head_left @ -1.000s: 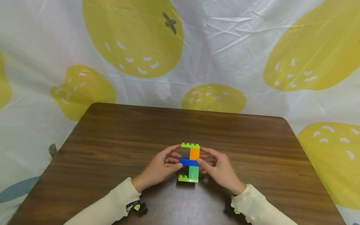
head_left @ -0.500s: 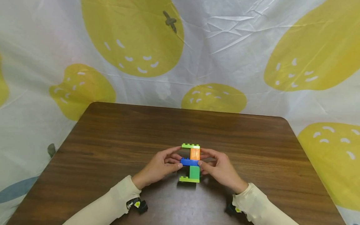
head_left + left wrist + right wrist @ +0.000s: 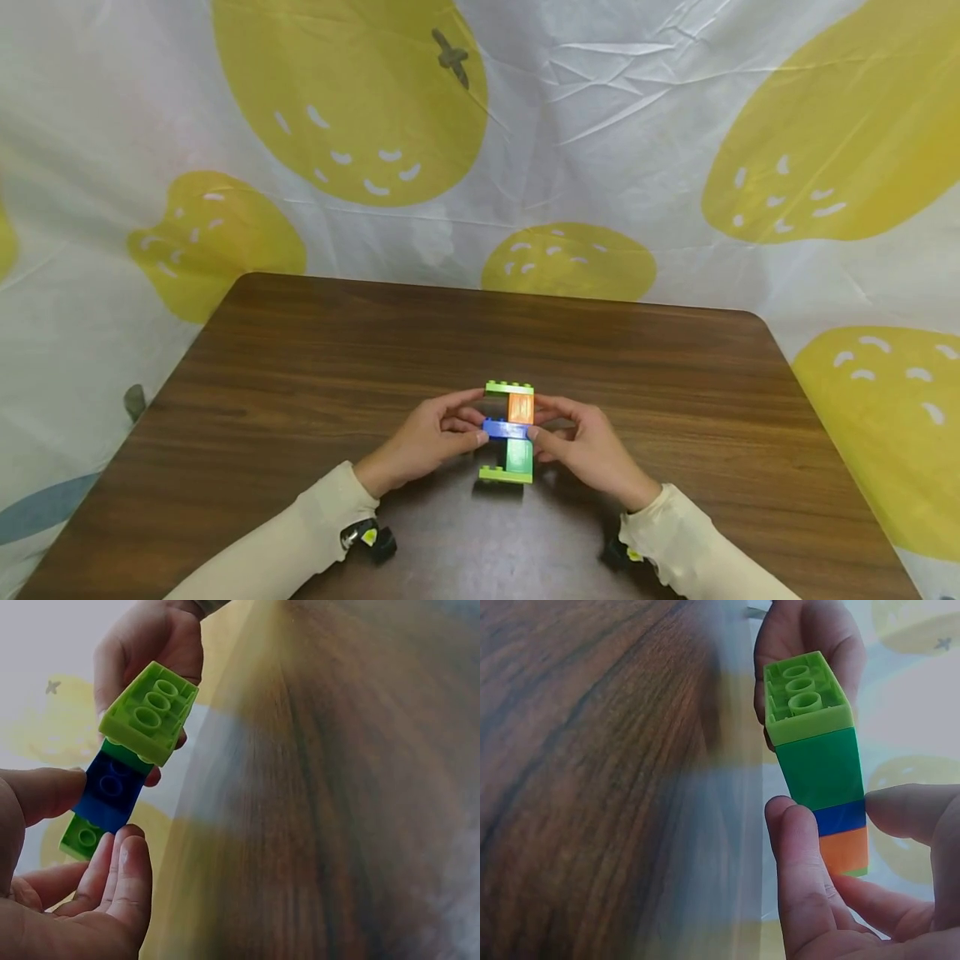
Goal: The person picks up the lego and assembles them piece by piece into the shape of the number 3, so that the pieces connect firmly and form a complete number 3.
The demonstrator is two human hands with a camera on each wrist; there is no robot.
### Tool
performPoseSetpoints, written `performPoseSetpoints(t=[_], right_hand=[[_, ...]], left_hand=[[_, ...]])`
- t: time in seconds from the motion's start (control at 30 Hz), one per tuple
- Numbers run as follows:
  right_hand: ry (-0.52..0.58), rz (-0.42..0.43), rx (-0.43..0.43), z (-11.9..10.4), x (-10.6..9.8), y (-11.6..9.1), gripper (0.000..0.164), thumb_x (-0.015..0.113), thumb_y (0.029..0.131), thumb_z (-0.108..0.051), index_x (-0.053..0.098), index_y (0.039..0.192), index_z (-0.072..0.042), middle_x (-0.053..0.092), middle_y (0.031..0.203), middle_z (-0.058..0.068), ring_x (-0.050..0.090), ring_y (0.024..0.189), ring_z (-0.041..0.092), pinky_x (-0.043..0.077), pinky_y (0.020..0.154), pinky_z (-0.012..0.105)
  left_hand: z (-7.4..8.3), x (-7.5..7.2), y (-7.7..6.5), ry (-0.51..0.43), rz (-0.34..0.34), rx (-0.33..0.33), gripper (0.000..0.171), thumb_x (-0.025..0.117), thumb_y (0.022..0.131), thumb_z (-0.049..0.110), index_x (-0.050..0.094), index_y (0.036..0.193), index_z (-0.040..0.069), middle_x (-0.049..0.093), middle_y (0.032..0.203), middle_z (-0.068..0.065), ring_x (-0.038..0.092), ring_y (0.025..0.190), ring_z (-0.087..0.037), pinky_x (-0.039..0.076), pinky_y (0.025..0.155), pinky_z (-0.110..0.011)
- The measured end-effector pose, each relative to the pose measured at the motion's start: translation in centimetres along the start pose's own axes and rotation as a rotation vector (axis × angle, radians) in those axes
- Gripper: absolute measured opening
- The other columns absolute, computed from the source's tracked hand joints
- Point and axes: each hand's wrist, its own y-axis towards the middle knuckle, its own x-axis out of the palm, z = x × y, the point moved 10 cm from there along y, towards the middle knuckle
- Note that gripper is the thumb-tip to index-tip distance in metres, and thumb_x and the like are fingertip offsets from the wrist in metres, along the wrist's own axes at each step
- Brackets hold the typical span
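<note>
Between the two hands is an E-shaped stack of toy building blocks [image 3: 518,457], held up above the table. From the top it has a lime plate [image 3: 509,388], an orange block [image 3: 521,408], a blue block [image 3: 504,429], a green block and a lime plate [image 3: 506,476] at the bottom. My left hand [image 3: 423,437] pinches the blue block's free end, its index fingertip at the upper lime plate. My right hand [image 3: 592,450] grips the stack's right side, thumb on the blue block. In the left wrist view, hollow undersides of the lime plate [image 3: 154,705] and blue block [image 3: 112,784] show.
A dark wood-grain table [image 3: 360,333] lies under the hands. Behind it hangs a white cloth [image 3: 525,150] printed with yellow fruit. Black wrist devices [image 3: 369,540] sit at the cream sleeves [image 3: 277,533].
Both hands keep their hold on the stack. Its front faces now look brighter, with glare on the blue and green blocks, as it tilts slightly.
</note>
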Motion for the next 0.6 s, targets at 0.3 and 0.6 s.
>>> performPoseSetpoints(t=[0.3,0.6], right_hand=[[-0.020,-0.005,0.034,0.7,-0.3,0.9,0.057,0.074,0.096,-0.008,0.054,0.147,0.009,0.070,0.120,0.030,0.077,0.079,0.027,0.067,0.071,0.041],[-0.011,-0.003,0.065,1.4,-0.7,2.0,0.059,0.075,0.097,-0.010,0.052,0.148,0.009,0.069,0.121,0.029,0.076,0.081,0.026,0.067,0.073,0.038]], left_hand=[[-0.6,-0.4,1.0,-0.002,-0.001,-0.021,0.069,0.076,0.098,0.018,0.045,0.158,0.003,0.069,0.127,-0.017,0.070,0.106,-0.017,0.060,0.086,-0.025],[-0.7,-0.7,2.1,0.006,0.015,-0.034,0.069,0.076,0.098,0.017,0.045,0.157,0.001,0.069,0.124,-0.017,0.071,0.103,-0.017,0.058,0.084,-0.025]])
